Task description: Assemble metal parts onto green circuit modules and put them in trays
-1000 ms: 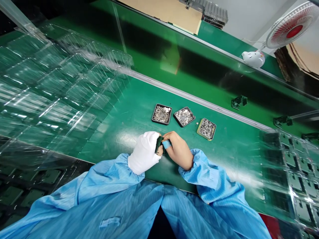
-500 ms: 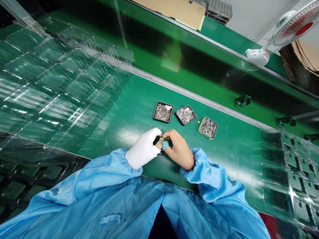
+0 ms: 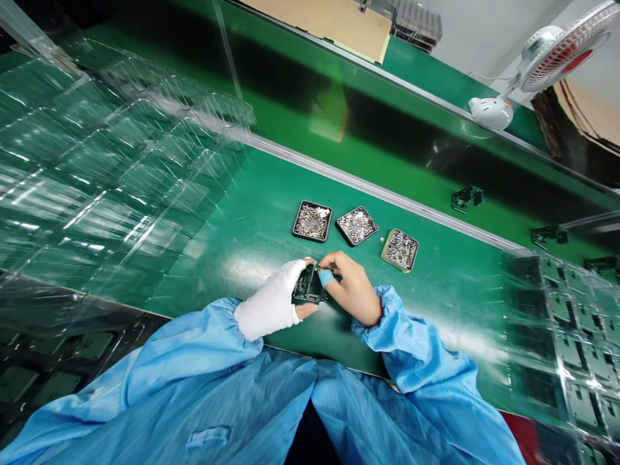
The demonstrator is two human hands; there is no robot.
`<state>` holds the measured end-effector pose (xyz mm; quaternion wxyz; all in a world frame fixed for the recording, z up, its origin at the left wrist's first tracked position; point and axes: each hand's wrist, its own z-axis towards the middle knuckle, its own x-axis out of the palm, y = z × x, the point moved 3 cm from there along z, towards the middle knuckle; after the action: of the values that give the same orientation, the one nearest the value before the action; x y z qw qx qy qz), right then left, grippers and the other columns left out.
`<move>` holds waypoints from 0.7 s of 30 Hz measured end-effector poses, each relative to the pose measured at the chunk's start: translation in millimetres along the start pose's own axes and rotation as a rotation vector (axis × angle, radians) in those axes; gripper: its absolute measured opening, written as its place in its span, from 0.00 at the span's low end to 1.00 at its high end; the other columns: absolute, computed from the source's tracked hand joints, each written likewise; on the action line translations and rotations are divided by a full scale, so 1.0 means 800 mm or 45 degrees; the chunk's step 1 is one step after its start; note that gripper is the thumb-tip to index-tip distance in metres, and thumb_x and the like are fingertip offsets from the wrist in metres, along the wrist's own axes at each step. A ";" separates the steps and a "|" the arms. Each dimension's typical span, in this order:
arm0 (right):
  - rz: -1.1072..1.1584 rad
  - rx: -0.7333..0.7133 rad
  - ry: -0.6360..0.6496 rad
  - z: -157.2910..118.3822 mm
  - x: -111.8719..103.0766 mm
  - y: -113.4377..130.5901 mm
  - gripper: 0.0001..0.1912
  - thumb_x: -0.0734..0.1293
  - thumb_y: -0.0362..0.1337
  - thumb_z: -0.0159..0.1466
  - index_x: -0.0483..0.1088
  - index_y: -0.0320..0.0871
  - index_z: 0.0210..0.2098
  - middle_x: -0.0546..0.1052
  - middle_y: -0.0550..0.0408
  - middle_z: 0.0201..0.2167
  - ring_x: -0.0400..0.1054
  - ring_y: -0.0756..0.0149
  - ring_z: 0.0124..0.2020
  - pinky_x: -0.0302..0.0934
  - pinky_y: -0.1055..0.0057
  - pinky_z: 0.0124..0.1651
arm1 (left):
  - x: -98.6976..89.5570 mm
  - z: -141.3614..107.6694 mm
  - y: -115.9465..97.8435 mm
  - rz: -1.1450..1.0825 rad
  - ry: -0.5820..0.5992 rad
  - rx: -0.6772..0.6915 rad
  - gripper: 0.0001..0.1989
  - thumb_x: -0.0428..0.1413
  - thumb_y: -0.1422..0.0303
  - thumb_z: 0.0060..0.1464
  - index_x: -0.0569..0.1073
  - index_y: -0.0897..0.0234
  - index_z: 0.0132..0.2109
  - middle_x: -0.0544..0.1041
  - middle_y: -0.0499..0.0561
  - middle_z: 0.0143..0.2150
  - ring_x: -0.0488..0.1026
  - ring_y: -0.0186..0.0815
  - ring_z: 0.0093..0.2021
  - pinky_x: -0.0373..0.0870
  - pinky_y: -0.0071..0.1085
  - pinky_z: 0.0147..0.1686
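My left hand (image 3: pixel 268 300), in a white glove with bare fingertips, grips a small green circuit board assembly (image 3: pixel 307 285) between thumb and fingers above the bench. My right hand (image 3: pixel 356 287) is bare, with blue tape round the thumb. Its thumb and forefinger are pinched together at the board's upper right corner. Whatever lies between those fingertips is too small to make out. Beyond the hands stand three small trays of tiny metal parts: a black left tray (image 3: pixel 295 229), a black middle tray (image 3: pixel 352 241) and a yellowish-edged right tray (image 3: pixel 389 257).
Clear plastic blister trays (image 3: pixel 121 155) are stacked at the left. More trays holding green boards (image 3: pixel 574 323) stand at the right. Along the back of the green bench (image 3: pixel 232 226) runs a metal rail (image 3: pixel 339 177); a board assembly (image 3: pixel 467 199) lies beyond it. A fan (image 3: pixel 491 113) stands on the shelf.
My left hand has turned and opened out around the board, so more of it shows. My right fingers have drawn slightly apart from the left hand. The view has shifted slightly.
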<state>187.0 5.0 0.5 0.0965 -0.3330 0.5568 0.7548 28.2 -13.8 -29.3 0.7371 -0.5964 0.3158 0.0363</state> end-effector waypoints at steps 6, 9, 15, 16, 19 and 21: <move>-0.329 -0.118 0.101 -0.001 -0.002 0.008 0.07 0.57 0.28 0.63 0.64 0.44 0.37 0.73 0.51 0.38 0.68 0.63 0.41 0.63 0.67 0.44 | 0.006 -0.001 0.001 0.186 -0.088 0.017 0.25 0.56 0.63 0.47 0.61 0.67 0.52 0.69 0.59 0.48 0.69 0.47 0.50 0.69 0.44 0.48; -0.536 -0.158 0.132 -0.006 0.004 0.010 0.11 0.57 0.25 0.59 0.64 0.43 0.39 0.73 0.49 0.38 0.67 0.60 0.41 0.64 0.65 0.43 | 0.005 -0.001 -0.006 0.254 -0.091 0.047 0.25 0.57 0.65 0.46 0.61 0.67 0.51 0.70 0.58 0.46 0.70 0.46 0.48 0.70 0.43 0.46; -0.718 -0.204 0.203 -0.010 0.010 0.014 0.11 0.57 0.25 0.61 0.66 0.42 0.39 0.74 0.48 0.38 0.68 0.60 0.38 0.65 0.67 0.40 | 0.001 -0.004 -0.013 0.293 -0.090 0.041 0.25 0.58 0.66 0.47 0.61 0.65 0.51 0.71 0.58 0.46 0.71 0.46 0.48 0.70 0.42 0.47; -0.692 -0.233 0.225 -0.007 0.006 0.013 0.10 0.58 0.26 0.62 0.67 0.42 0.40 0.74 0.49 0.39 0.68 0.61 0.39 0.65 0.68 0.40 | 0.000 -0.004 -0.011 0.280 -0.087 0.018 0.26 0.59 0.65 0.46 0.61 0.65 0.52 0.71 0.58 0.47 0.71 0.46 0.48 0.70 0.42 0.48; -0.558 -0.226 0.177 0.012 -0.025 0.000 0.10 0.59 0.33 0.66 0.67 0.44 0.45 0.73 0.50 0.45 0.67 0.62 0.46 0.63 0.69 0.46 | -0.005 0.001 -0.003 0.167 -0.045 -0.092 0.27 0.59 0.65 0.47 0.61 0.65 0.53 0.71 0.57 0.48 0.71 0.45 0.50 0.70 0.42 0.49; -0.600 -0.047 0.060 0.033 -0.054 -0.022 0.10 0.59 0.34 0.67 0.68 0.44 0.46 0.74 0.50 0.46 0.67 0.62 0.47 0.61 0.68 0.49 | -0.007 0.005 0.003 0.063 0.003 -0.166 0.28 0.58 0.66 0.48 0.60 0.64 0.55 0.70 0.57 0.52 0.70 0.44 0.52 0.69 0.41 0.51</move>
<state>218.1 45.1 17.5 0.2510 -0.4729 0.4521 0.7134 24.3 -8.0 -28.7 0.6953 -0.6351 0.3281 0.0741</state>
